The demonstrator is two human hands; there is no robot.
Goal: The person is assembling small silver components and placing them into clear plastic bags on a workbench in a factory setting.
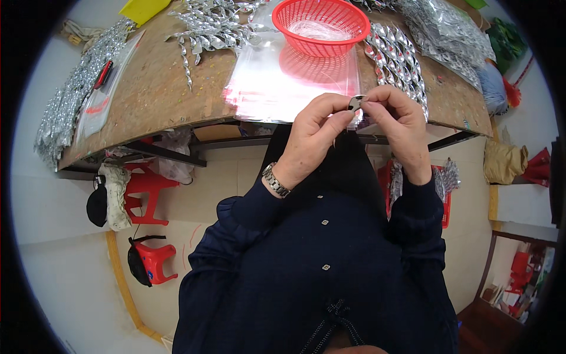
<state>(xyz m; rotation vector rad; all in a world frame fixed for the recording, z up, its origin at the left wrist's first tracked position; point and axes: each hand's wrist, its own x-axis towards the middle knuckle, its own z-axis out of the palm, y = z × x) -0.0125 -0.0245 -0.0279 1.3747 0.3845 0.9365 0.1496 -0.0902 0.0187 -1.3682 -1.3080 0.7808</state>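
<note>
Both my hands are raised in front of the table's near edge, their fingertips close together. My left hand (312, 135), with a metal watch on its wrist, pinches a small silvery piece (355, 103) with dark patches between thumb and fingers. The thumb and forefinger of my right hand (405, 127) are closed on the other side of the same piece. What the piece belongs to is hidden by my fingers. Just beyond them lies a stack of clear plastic bags (259, 85). On the stack's far part stands a red plastic basket (321, 47) holding thin clear strands.
Twisted silver foil strips lie left (215, 29) and right (392, 62) of the bags on the wooden table (147, 88). Silver tinsel (71, 106) covers its left end. A red cutter (103, 75) rests nearby. Below are red stools (158, 262) and a red crate (446, 212).
</note>
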